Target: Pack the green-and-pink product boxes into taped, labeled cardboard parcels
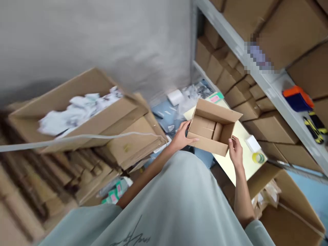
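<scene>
An open cardboard box (208, 146), its inside bare, is held up between my two hands over a pale yellow table top. My left hand (180, 137) grips its left end, with the thumb along the near wall and the other fingers on the outer side. At the right near corner, my right hand (235, 150) holds the wall, thumb in front and fingers partly hidden behind the cardboard. Just right of the box, a small white box (253, 144) and a roll of yellow-green tape (258, 158) lie on the table top (228, 167).
To the left, a large carton (84, 143) holds crumpled white paper, with flattened cardboard (28, 184) below. A white cable (84, 136) crosses there. Metal shelving (266, 85) stacked with cartons rises at right. Another open carton (294, 218) stands at lower right.
</scene>
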The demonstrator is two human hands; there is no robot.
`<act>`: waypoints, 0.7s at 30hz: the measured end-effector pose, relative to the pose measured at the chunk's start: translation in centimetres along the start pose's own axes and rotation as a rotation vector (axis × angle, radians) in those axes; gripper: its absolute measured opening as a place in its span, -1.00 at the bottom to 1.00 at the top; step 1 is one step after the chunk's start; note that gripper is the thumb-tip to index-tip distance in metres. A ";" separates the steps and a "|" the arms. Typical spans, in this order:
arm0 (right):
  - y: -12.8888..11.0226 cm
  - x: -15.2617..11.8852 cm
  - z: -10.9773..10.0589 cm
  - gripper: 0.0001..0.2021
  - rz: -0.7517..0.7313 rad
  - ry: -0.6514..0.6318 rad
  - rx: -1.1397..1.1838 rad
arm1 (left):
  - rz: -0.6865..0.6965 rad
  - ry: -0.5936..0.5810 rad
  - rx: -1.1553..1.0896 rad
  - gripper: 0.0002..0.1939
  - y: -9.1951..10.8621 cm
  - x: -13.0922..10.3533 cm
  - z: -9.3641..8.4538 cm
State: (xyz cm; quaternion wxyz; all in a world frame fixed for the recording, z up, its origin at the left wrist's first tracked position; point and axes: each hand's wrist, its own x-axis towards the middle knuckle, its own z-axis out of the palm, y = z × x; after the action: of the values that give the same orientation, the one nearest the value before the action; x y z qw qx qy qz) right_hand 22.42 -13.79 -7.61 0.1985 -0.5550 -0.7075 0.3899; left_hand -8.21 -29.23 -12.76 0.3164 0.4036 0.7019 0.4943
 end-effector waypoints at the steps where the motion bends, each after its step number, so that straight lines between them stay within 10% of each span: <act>1: -0.5 0.1 0.5 -0.30 -0.046 -0.041 0.015 | -0.016 0.062 0.005 0.17 0.3 -2.1 -0.8; 12: -10.7 -3.8 14.8 -0.41 -0.524 -0.564 0.077 | -0.255 0.709 0.040 0.23 1.4 -24.6 -9.2; 21: -17.1 -8.2 25.3 -0.34 -0.659 -0.785 -0.057 | -0.319 1.104 -0.098 -0.36 -4.0 -28.6 -15.4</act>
State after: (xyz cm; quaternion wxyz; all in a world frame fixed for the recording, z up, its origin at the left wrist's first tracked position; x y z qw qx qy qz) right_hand -3.85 -31.27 -8.77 0.0148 -0.1195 -0.8765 0.4662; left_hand -8.62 -61.88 -10.46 -0.0080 -0.0402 0.7913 0.6100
